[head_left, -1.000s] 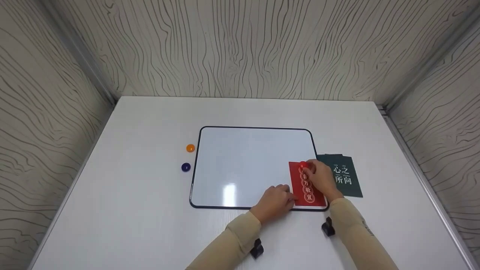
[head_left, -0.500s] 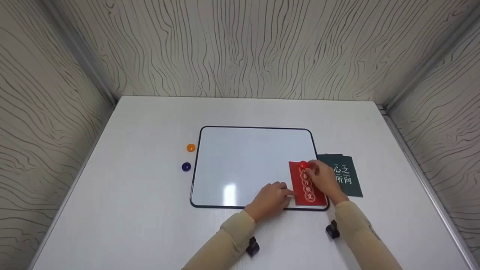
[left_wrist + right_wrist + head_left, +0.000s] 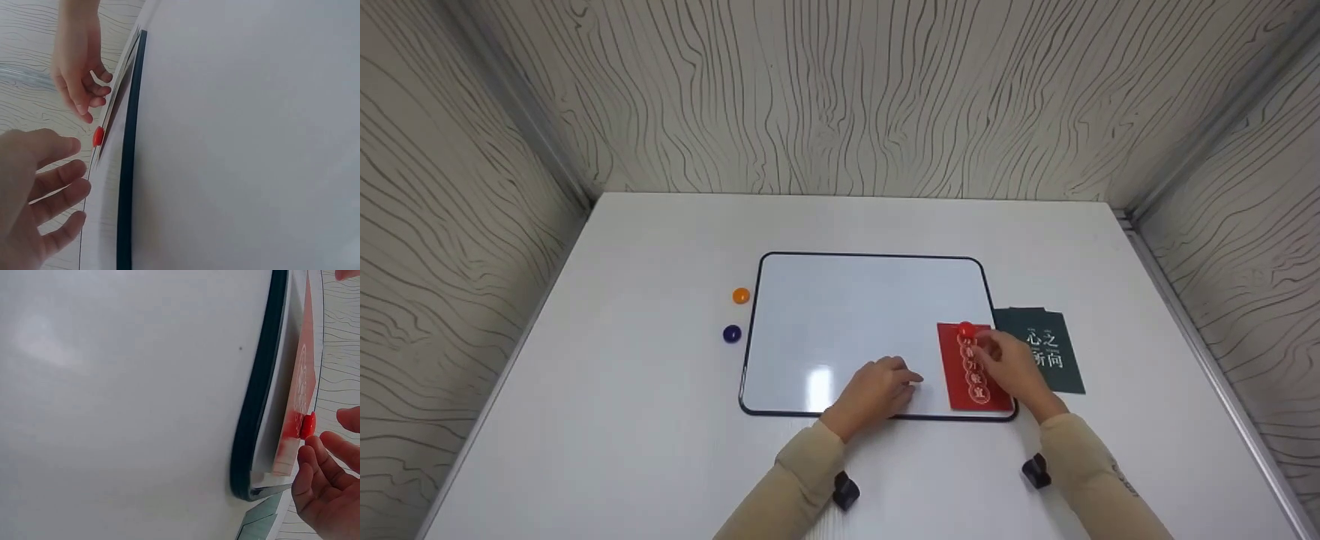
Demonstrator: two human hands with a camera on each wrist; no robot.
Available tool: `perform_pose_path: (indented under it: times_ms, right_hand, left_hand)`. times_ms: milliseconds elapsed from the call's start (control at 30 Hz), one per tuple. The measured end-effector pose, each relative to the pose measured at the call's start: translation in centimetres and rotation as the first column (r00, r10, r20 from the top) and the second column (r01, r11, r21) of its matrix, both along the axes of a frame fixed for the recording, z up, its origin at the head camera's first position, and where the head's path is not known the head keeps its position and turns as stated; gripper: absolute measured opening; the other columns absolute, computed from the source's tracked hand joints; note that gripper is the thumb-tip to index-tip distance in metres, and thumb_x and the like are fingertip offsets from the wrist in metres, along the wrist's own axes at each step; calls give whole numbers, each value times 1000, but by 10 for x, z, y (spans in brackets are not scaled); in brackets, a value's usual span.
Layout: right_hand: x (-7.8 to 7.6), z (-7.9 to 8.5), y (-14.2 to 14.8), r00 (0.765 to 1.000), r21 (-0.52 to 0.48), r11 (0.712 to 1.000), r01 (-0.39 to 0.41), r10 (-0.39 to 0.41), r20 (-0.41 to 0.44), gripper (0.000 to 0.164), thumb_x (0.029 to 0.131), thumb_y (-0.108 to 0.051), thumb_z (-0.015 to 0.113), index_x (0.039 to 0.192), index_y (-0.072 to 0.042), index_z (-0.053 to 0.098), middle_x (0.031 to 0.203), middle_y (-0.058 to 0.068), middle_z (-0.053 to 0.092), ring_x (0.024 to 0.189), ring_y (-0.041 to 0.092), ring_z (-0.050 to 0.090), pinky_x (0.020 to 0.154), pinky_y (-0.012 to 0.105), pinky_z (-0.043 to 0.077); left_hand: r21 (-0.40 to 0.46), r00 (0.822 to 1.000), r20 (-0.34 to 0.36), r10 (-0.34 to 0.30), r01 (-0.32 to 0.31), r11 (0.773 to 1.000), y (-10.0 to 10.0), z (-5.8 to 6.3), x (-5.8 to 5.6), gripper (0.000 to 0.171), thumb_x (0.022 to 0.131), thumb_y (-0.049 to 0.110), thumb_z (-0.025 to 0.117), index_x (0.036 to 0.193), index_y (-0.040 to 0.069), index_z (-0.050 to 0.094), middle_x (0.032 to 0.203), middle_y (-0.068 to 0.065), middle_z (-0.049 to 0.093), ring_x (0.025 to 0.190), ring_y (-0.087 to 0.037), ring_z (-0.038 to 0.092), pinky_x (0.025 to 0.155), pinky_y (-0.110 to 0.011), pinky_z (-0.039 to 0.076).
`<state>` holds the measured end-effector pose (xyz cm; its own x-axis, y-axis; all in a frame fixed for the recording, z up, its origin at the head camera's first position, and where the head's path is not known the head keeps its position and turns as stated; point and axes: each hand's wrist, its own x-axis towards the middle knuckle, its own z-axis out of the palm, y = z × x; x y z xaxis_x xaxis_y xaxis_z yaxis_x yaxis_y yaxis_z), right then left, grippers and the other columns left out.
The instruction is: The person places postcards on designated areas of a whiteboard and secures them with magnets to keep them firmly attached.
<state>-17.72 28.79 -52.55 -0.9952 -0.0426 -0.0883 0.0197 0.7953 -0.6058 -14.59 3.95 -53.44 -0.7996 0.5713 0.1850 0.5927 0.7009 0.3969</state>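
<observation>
A red envelope (image 3: 960, 375) with pale characters lies on the lower right of the whiteboard (image 3: 847, 322). Near its top edge sits a round red magnet (image 3: 966, 329). My right hand (image 3: 1011, 367) hovers over the envelope's right side, fingers loosely bent and apart from the magnet, holding nothing. To the left of the envelope, my left hand (image 3: 874, 394) is above the board's lower edge with nothing in its fingers. In the left wrist view, that left hand (image 3: 39, 197) shows spread, relaxed fingers, with the red magnet (image 3: 98, 136) beyond them.
Dark green envelopes (image 3: 1054, 352) with white characters lie right of the board, partly behind my right hand. An orange magnet (image 3: 741, 295) and a dark purple magnet (image 3: 732, 334) sit on the white table (image 3: 660, 420) left of the board. Wood-patterned walls (image 3: 840, 97) enclose the table.
My left hand has come off the envelope's left edge and moved left. My right hand has let go of the red magnet and drawn back slightly toward me. Envelope and magnet stay put.
</observation>
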Motion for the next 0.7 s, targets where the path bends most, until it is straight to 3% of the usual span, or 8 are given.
perform_pose_path:
  times_ms: [300,700]
  right_hand:
    - [9,1,5,1000,2,1000,-13,13,-5,30,94,-14,60,120,-1,61,97,13,63,86,17,54,67,15,45]
    - [14,0,11,1000,19,1000,7,-6,-28,30,93,-14,61,119,-1,61,93,12,63,83,16,54,64,14,45]
  left_hand:
    - [39,997,-64,41,-38,998,-28,-4,2,19,92,18,63,107,16,74,95,1,70,88,-11,67,78,-22,56]
    - [54,993,-37,116,-114,992,-63,-3,6,18,91,19,65,107,15,73,94,0,70,85,-12,65,77,-24,56]
